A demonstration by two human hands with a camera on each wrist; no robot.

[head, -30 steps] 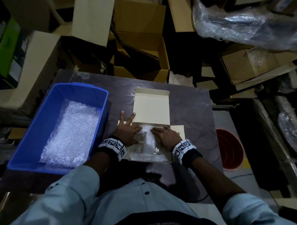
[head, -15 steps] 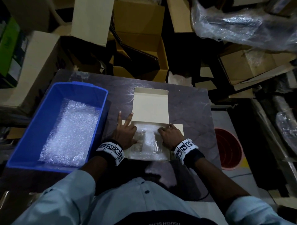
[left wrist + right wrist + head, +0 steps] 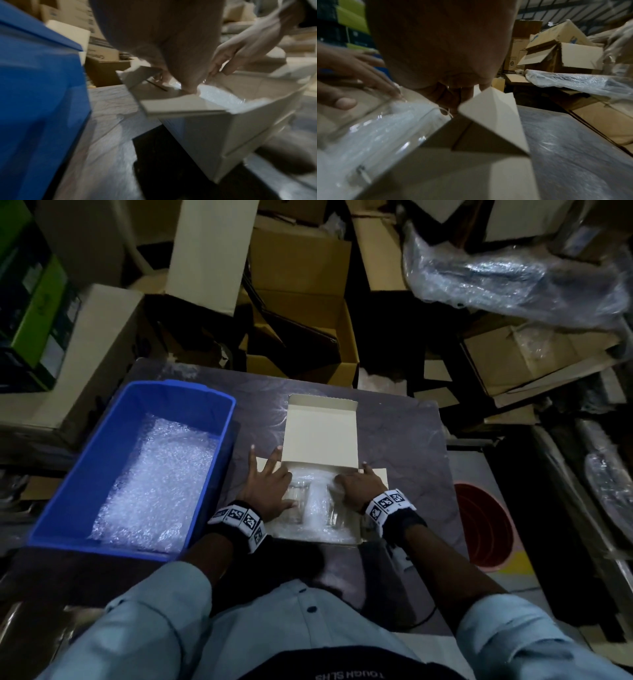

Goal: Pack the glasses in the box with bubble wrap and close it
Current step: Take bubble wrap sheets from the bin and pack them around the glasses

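A cream cardboard box (image 3: 320,436) stands open on the table with its lid flap folded back. Inside it lie clear glasses (image 3: 296,498) with a strip of bubble wrap (image 3: 317,503) between and under them. My left hand (image 3: 270,484) lies flat, fingers spread, over the left side flap and the left glass. At the right side of the box my right hand (image 3: 356,486) has its fingers down on the wrap beside the right flap (image 3: 491,108). In the right wrist view a glass (image 3: 351,108) shows under the left hand (image 3: 351,67).
A blue bin (image 3: 191,395) holding more bubble wrap (image 3: 154,484) sits left of the box, close to my left wrist. Beyond the table's right edge a red bucket (image 3: 486,525) stands on the floor. Cardboard cartons (image 3: 301,302) and plastic-wrapped goods (image 3: 513,278) crowd the far side.
Both hands have moved apart from the middle of the box toward its sides. The left hand now reaches onto the left flap, and the centre wrap is uncovered.
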